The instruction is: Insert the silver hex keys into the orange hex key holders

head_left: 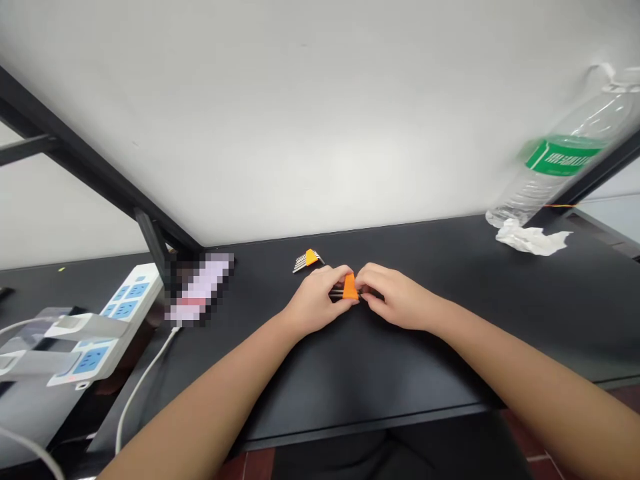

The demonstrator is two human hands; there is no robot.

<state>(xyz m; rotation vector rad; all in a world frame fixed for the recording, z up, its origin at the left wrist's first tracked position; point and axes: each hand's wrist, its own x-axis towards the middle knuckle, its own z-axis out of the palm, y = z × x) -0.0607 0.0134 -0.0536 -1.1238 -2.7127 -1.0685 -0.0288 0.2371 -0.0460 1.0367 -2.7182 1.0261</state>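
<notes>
Between my hands is an orange hex key holder [351, 287], raised slightly over the black table. My left hand [316, 299] grips it from the left, thumb below and fingers above. Thin metal hex keys stick out of its left side, partly hidden by that hand. At the holder's right edge, my right hand [393, 293] pinches the end of a thin hex key, mostly covered by the fingertips. Just behind my left hand lies a second orange holder [311, 257] with several silver hex keys fanned out in it.
A white power strip [123, 313] with plugged-in chargers lies left, beside a blurred-out phone-like object [203, 290] on a white cable [143, 380]. A large clear bottle [565, 153] with a green label and crumpled tissue [533, 238] are at the back right. A white wall stands behind the black table [480, 267].
</notes>
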